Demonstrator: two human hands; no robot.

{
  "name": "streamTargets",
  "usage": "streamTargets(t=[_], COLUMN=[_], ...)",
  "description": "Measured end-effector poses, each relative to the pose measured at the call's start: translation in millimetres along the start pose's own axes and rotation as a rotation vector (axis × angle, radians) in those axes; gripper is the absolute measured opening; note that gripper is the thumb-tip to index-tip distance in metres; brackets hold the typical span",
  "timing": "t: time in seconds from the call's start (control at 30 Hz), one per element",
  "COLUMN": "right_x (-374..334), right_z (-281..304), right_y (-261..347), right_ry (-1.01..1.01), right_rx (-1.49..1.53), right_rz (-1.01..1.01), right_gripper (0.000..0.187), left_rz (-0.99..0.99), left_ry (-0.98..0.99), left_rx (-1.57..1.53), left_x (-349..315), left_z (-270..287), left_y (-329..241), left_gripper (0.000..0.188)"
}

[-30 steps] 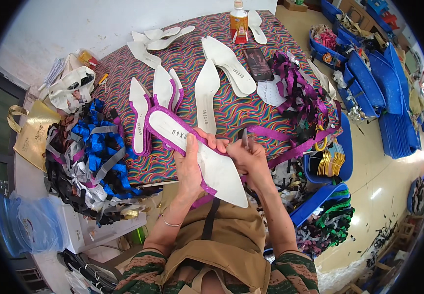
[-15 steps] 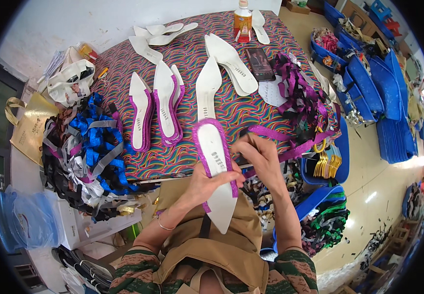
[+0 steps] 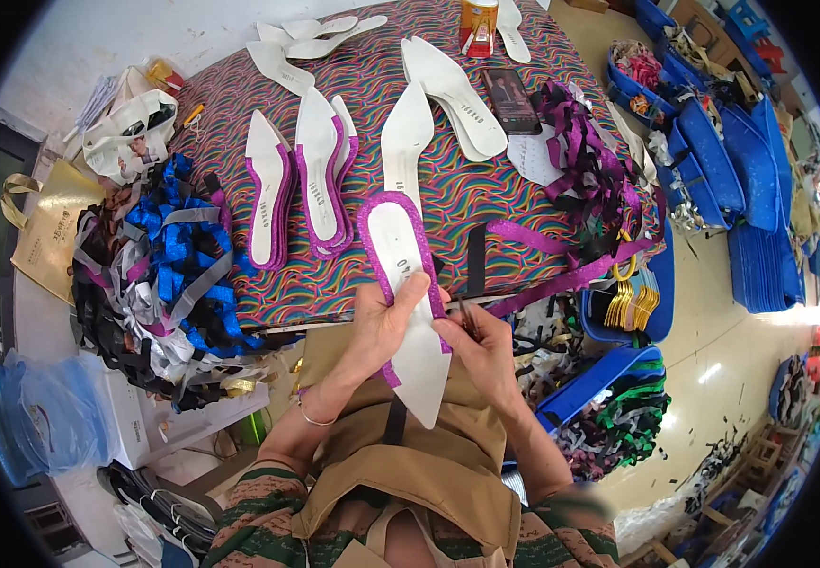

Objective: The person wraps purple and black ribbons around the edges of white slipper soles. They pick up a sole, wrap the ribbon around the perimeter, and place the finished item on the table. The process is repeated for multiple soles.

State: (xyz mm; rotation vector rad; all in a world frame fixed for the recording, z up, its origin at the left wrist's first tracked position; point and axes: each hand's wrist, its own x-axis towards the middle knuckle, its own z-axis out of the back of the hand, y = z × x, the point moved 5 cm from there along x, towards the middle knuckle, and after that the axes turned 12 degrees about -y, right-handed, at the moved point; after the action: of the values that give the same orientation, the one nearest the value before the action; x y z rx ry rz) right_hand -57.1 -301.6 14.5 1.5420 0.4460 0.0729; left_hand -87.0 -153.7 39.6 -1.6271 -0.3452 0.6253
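Note:
My left hand (image 3: 380, 327) grips a white pointed shoe insole (image 3: 393, 249), its thumb flat on the top face. Glittery purple trim runs around the insole's rounded end and part of both sides; the pointed end aims toward me. Closed at its right edge, my right hand (image 3: 482, 352) has its thumb against the insole and a thin dark tool (image 3: 468, 320) among the fingers, its kind partly hidden. Beyond lie plain white insoles (image 3: 407, 133) and stacks of purple-trimmed insoles (image 3: 266, 204). A black strip (image 3: 476, 260) and a purple strip (image 3: 528, 237) lie just past my right hand.
The patterned tablecloth (image 3: 221, 123) holds a phone (image 3: 511, 99), a bottle (image 3: 478, 28) and a heap of purple and black strips (image 3: 580, 151). Blue, black and silver strips (image 3: 169, 256) pile up at left. Blue bins (image 3: 704, 151) stand on the floor at right.
My right hand has come down and inward from above the table to the insole's right edge. The left thumb now rests higher on the insole. The whole view has shifted slightly.

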Motion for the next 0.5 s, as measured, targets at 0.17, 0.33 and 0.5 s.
streamTargets(t=[0.17,0.33,0.5], right_x=[-14,-1,35], right_z=[4,4,13], right_y=[-13,-5,56], right_ry=[-0.013,-0.04,-0.129], right_rx=[0.306,0.188,0.226], right_rz=[-0.195,-0.033,0.163], right_gripper=[0.009,0.019,0.025], left_rz=[0.022,-0.094,-0.237], left_ry=[-0.036,-0.024,0.167], left_rx=[-0.143,-0.053,0.125], left_x=[1,6,-1], left_z=[-4,-6,-11], left_y=[-5,-13,-21], left_gripper=[0.035,0.028,0.026])
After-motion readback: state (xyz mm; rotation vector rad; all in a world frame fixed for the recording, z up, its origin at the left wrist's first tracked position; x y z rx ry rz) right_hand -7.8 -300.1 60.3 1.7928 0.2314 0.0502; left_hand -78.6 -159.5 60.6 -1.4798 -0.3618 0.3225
